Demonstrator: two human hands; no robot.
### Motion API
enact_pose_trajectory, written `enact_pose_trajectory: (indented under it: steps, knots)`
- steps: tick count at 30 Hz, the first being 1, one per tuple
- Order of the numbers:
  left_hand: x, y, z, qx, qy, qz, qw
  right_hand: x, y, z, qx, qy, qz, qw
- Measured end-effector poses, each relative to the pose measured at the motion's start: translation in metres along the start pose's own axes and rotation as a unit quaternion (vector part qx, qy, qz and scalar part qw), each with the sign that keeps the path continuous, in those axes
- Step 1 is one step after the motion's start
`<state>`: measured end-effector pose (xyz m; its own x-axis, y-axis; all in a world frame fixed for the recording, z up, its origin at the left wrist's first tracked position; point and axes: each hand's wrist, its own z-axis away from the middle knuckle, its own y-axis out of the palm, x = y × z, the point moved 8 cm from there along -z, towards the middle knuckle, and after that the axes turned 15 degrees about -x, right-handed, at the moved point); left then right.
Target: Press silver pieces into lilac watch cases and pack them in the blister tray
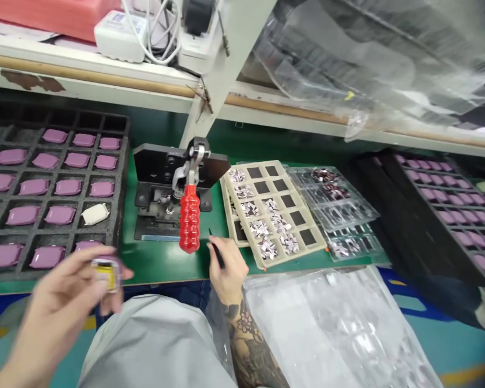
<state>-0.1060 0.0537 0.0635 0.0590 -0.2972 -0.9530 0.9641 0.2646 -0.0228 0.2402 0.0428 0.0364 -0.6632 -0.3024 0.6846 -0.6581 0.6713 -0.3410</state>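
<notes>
My left hand [67, 302] grips a small purple-edged casing [112, 274] at the left, its open side showing a yellow part inside. Between the fingers of my right hand [231, 269] is a slim black pointed tool [217, 254], its tip directed up and away from me. Just beyond stands a black toggle-clamp fixture [157, 213] with a red ribbed handle [189, 221] pointing down towards me. To the right of it, a beige compartment tray [303, 213] holds many small silvery pieces [261, 228].
Left, a black foam tray [123, 188] carries purple casings [32, 187] and a white one [95, 214]. Clear plastic trays [347, 207] lie right of the beige tray. Farther right leans another black tray [412, 210]. Plastic sheeting [331, 328] spreads at the near right; a shelf post [226, 70] rises behind.
</notes>
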Motion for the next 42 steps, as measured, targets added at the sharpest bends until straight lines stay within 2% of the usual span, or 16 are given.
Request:
enact_pose_trajectory:
  steps: [2, 4, 5, 7, 9, 12, 16, 21, 23, 25, 28, 30, 32, 36, 39, 42]
  knots:
    - [0.026, 0.055, 0.009, 0.066, -0.026, 0.029, 0.997, 0.004, -0.008, -0.003, -0.071, 0.048, -0.072, 0.994]
    - [0.046, 0.096, 0.002, 0.096, -0.012, 0.039, 0.995, 0.002, -0.009, -0.002, -0.123, 0.124, -0.135, 0.975]
    - [0.055, 0.11, -0.004, 0.107, -0.001, 0.037, 0.994, 0.001, -0.005, 0.002, -0.132, 0.162, -0.159, 0.965]
    - [0.067, 0.126, -0.014, 0.116, 0.02, 0.03, 0.993, 0.0, 0.009, 0.011, -0.113, 0.218, -0.192, 0.95]
    - [0.075, 0.128, -0.021, 0.114, 0.028, 0.031, 0.993, 0.004, 0.024, 0.022, -0.078, 0.237, -0.205, 0.946]
    - [0.077, 0.124, -0.021, 0.11, 0.025, 0.043, 0.993, 0.015, 0.037, 0.031, -0.043, 0.212, -0.219, 0.952]
    - [0.075, 0.12, -0.018, 0.117, 0.039, 0.036, 0.992, 0.026, 0.04, 0.031, -0.043, 0.172, -0.218, 0.96]
    - [0.077, 0.121, -0.019, 0.121, 0.047, 0.035, 0.991, 0.025, 0.047, 0.029, -0.041, 0.174, -0.213, 0.96]
    - [0.078, 0.121, -0.02, 0.122, 0.051, 0.034, 0.991, 0.02, 0.05, 0.031, -0.041, 0.197, -0.203, 0.958]
    - [0.078, 0.119, -0.021, 0.119, 0.053, 0.034, 0.991, 0.01, 0.053, 0.034, -0.043, 0.255, -0.193, 0.947]
    - [0.077, 0.119, -0.021, 0.12, 0.043, 0.048, 0.991, -0.003, 0.06, 0.042, -0.023, 0.364, -0.24, 0.9]
    - [0.077, 0.119, -0.021, 0.12, 0.029, 0.074, 0.99, -0.001, 0.06, 0.042, 0.007, 0.373, -0.287, 0.882]
    - [0.078, 0.118, -0.022, 0.112, 0.018, 0.096, 0.989, 0.001, 0.049, 0.036, 0.0, 0.333, -0.301, 0.894]
    - [0.081, 0.117, -0.023, 0.093, 0.009, 0.115, 0.989, -0.007, 0.027, 0.029, -0.084, 0.268, -0.25, 0.926]
    - [0.081, 0.117, -0.024, 0.092, 0.003, 0.126, 0.988, -0.012, 0.039, 0.033, -0.068, 0.281, -0.209, 0.934]
    - [0.076, 0.118, -0.024, 0.101, 0.004, 0.135, 0.986, -0.015, 0.046, 0.033, -0.036, 0.316, -0.226, 0.921]
